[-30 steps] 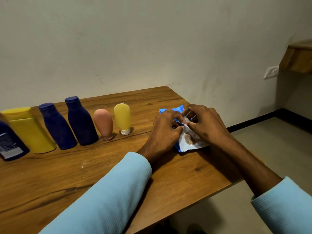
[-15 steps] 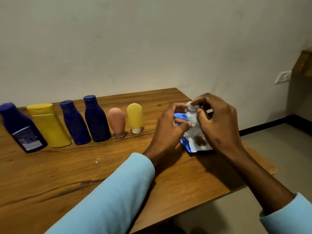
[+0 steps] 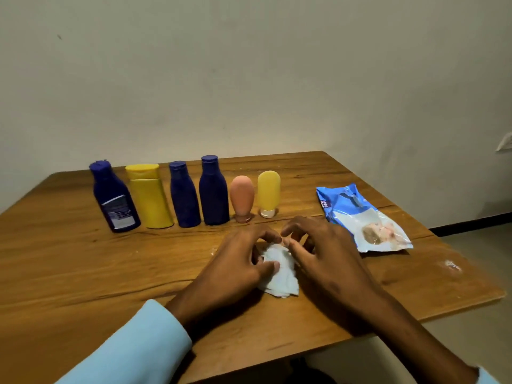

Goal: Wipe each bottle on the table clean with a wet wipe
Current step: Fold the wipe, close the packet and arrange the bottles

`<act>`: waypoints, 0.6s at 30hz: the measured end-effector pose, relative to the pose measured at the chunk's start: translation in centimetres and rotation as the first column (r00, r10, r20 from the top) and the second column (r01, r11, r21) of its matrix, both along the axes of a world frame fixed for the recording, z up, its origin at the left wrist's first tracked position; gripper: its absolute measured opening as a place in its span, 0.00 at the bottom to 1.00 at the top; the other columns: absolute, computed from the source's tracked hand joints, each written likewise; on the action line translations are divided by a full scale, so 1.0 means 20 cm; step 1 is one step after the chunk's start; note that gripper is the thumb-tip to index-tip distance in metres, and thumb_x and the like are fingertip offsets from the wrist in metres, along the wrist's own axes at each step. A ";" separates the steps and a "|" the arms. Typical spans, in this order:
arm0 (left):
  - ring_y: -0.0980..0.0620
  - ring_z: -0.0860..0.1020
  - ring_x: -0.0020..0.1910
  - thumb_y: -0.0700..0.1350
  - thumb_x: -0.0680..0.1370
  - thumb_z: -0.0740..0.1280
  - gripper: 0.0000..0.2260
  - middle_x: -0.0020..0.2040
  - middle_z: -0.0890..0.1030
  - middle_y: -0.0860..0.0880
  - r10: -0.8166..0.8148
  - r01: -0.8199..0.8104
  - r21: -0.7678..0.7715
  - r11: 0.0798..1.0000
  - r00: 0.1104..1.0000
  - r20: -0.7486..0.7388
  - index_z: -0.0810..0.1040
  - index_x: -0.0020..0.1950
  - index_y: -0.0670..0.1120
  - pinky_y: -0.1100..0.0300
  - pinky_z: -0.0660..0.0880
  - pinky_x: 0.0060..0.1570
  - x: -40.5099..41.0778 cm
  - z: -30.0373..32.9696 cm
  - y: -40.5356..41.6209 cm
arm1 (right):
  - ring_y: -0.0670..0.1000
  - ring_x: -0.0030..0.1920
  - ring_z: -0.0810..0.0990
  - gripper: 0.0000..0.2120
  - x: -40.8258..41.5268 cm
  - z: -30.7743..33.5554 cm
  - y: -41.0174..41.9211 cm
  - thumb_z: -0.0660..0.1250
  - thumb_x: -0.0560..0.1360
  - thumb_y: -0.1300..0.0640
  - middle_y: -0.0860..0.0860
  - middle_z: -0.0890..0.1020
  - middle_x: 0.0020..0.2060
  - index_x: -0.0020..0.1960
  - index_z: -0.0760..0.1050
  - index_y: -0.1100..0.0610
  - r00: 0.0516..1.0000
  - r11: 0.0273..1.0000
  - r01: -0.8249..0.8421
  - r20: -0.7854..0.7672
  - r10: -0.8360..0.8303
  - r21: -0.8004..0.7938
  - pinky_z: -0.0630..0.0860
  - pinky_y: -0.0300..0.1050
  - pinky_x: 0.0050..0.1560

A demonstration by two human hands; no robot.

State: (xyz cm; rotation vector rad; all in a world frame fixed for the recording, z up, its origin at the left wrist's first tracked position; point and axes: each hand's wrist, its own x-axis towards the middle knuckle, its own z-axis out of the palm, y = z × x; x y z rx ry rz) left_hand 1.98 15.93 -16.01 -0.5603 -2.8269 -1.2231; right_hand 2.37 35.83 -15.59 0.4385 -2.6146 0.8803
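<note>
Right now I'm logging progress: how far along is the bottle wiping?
Barely started. Done: a wet wipe is out of the blue pack, which lies at the right of the table. In hand: the left hand and right hand pinch the folded wipe, apparently unfolding it. Left: all six bottles stand in a row, none in hand or touched by the wipe.

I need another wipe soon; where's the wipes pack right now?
The pack lies flat on the table at the right of the head view, right of the yellow tube, beyond the right hand.
</note>
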 end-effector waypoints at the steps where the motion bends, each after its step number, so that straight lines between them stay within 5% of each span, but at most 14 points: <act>1: 0.64 0.76 0.53 0.52 0.80 0.74 0.17 0.62 0.76 0.66 0.023 -0.025 -0.043 0.999 0.999 -0.043 0.75 0.67 0.64 0.67 0.75 0.48 0.01 0.00 -0.01 | 0.39 0.46 0.79 0.03 -0.02 0.01 -0.01 0.71 0.80 0.49 0.39 0.82 0.48 0.53 0.81 0.43 1.000 1.000 0.024 -0.001 -0.024 0.011 0.80 0.40 0.47; 6: 0.57 0.77 0.57 0.51 0.79 0.75 0.21 0.69 0.77 0.55 0.077 -0.131 -0.115 0.985 0.918 -0.390 0.74 0.70 0.56 0.62 0.76 0.54 -0.10 0.14 -0.09 | 0.42 0.47 0.80 0.14 -0.25 0.10 -0.05 0.75 0.78 0.52 0.45 0.83 0.51 0.62 0.81 0.49 0.991 0.987 0.128 0.041 -0.124 -0.094 0.80 0.38 0.47; 10: 0.47 0.72 0.68 0.52 0.78 0.73 0.22 0.72 0.76 0.48 -0.095 -0.273 -0.460 0.845 0.770 -0.631 0.76 0.71 0.51 0.48 0.62 0.66 -0.27 0.42 -0.10 | 0.49 0.58 0.80 0.29 -0.46 0.17 -0.09 0.78 0.75 0.50 0.51 0.80 0.64 0.73 0.73 0.52 0.987 0.989 0.082 0.147 -0.063 -0.124 0.81 0.47 0.56; 14: 0.46 0.70 0.71 0.50 0.79 0.70 0.21 0.66 0.80 0.49 -0.216 -0.306 -0.750 0.586 0.834 -0.509 0.76 0.71 0.51 0.42 0.55 0.72 -0.42 0.58 -0.06 | 0.52 0.60 0.79 0.30 -0.58 0.18 -0.15 0.79 0.74 0.51 0.53 0.79 0.67 0.73 0.72 0.52 0.973 0.987 0.039 0.230 -0.002 -0.155 0.80 0.50 0.59; 18: 0.46 0.74 0.67 0.47 0.81 0.69 0.13 0.59 0.82 0.47 -0.238 -0.206 -0.833 0.514 0.898 -0.369 0.78 0.65 0.48 0.40 0.54 0.75 -0.49 0.58 -0.05 | 0.53 0.60 0.81 0.27 -0.62 0.12 -0.16 0.79 0.75 0.53 0.52 0.82 0.62 0.71 0.75 0.53 0.967 0.984 0.032 0.255 0.014 -0.176 0.81 0.53 0.60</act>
